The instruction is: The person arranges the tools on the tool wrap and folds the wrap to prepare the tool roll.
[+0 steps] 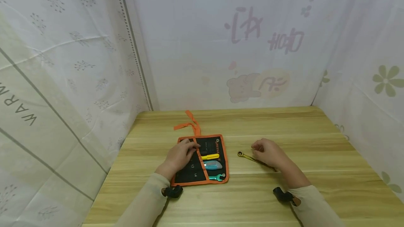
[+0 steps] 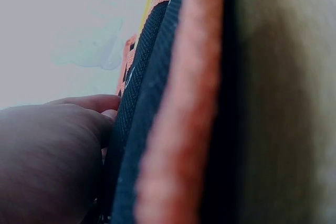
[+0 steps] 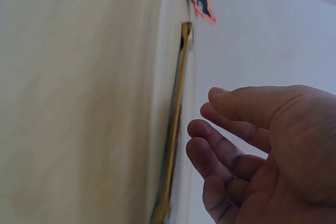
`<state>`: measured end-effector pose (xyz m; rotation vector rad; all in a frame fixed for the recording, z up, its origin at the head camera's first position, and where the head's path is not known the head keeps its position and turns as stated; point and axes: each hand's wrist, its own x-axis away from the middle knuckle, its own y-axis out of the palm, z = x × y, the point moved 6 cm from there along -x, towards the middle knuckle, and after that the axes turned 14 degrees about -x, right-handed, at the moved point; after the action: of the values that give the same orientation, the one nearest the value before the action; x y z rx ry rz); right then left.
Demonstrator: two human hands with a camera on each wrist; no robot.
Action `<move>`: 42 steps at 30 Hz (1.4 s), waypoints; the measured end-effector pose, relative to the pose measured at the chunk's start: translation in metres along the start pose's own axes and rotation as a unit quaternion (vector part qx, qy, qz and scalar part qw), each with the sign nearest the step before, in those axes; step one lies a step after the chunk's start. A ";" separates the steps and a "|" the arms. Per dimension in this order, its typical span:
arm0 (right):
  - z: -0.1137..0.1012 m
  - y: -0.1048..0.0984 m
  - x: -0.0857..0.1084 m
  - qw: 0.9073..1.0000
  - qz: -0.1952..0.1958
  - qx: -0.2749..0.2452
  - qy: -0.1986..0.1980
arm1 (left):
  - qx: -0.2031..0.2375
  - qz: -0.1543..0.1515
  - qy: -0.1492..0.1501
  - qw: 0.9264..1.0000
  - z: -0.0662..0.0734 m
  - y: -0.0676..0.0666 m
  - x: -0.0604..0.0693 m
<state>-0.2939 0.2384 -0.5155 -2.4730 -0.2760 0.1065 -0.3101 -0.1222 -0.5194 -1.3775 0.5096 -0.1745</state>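
Note:
A black tool pouch with orange trim (image 1: 225, 150) lies unrolled on the table. My left hand (image 1: 178, 155) is over its left part, thumb and forefinger pinching the orange pocket edge; in the left wrist view their tips are partly hidden by the black fabric. Tucked into the pockets are a yellow-handled tool (image 1: 210, 157), a blue-grey utility knife (image 1: 213, 165) and a green open-ended wrench (image 1: 216, 177). To the right, a gold ratchet wrench (image 3: 177, 103) rests on the table. Beside and above it hovers my right hand (image 1: 268, 152), fingers loosely bent, touching nothing.
Orange tie straps (image 1: 190, 123) stretch from the pouch toward the back of the wooden table (image 1: 252, 199). Printed white curtains (image 1: 189, 45) hang behind and along both sides. A black wrist camera (image 1: 173, 191) sits at each sleeve.

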 end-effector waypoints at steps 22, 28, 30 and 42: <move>0.011 -0.011 0.032 0.999 -0.030 -0.010 -0.019 | 0.005 0.002 0.003 1.000 0.000 0.001 -0.003; 0.011 -0.012 0.034 0.999 -0.009 0.019 -0.033 | 0.006 -0.003 -0.008 1.000 0.000 0.003 -0.003; 0.009 -0.013 0.034 0.998 0.000 0.042 -0.042 | 0.007 -0.002 -0.009 1.000 0.000 0.003 -0.003; 0.010 -0.008 0.034 0.998 -0.003 0.056 -0.005 | 0.005 0.004 -0.007 1.000 0.000 0.004 -0.004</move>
<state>-0.2639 0.2581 -0.5183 -2.3607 -0.2745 0.1294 -0.3142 -0.1201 -0.5223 -1.3656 0.5007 -0.1611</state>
